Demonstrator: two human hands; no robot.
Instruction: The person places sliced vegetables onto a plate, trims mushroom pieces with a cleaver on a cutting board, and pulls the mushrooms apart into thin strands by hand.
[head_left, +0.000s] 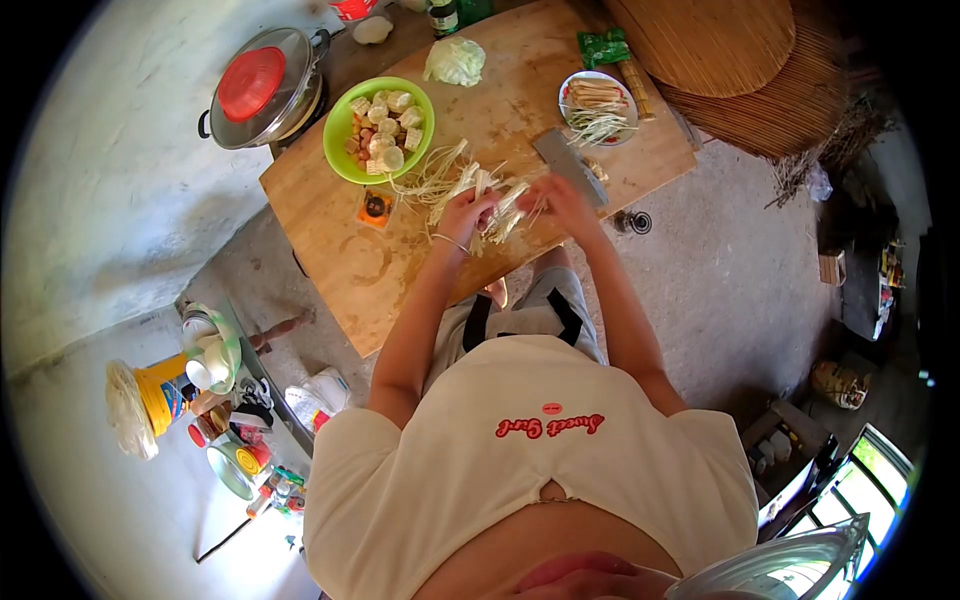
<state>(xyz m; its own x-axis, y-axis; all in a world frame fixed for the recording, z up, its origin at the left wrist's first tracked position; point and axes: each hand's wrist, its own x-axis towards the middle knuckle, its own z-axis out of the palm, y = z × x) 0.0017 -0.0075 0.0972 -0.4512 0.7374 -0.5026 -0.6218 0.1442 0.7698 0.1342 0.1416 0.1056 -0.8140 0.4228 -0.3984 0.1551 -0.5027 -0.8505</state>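
Note:
My left hand point(468, 215) is closed around a bunch of pale enoki mushrooms point(500, 212) over the near part of the wooden table point(330, 245). Just to its right, my right hand point(562, 205) is blurred, its fingers pinched at the other end of the bunch. Loose enoki strands point(438, 178) lie spread behind and left of my left hand. Beyond my right hand rests a wide grey cleaver blade point(570, 165), with small pale scraps along its right edge. A green bowl point(332, 150) holds corn pieces and pinkish-brown chunks.
A plate point(630, 122) holds tan strips and enoki at the back right, near a green packet point(603, 47). Cabbage point(454, 62) sits at the back. An orange packet point(375, 208) lies left. A lidded pan point(265, 90) stands beyond the left edge; round woven mats point(760, 90) are right.

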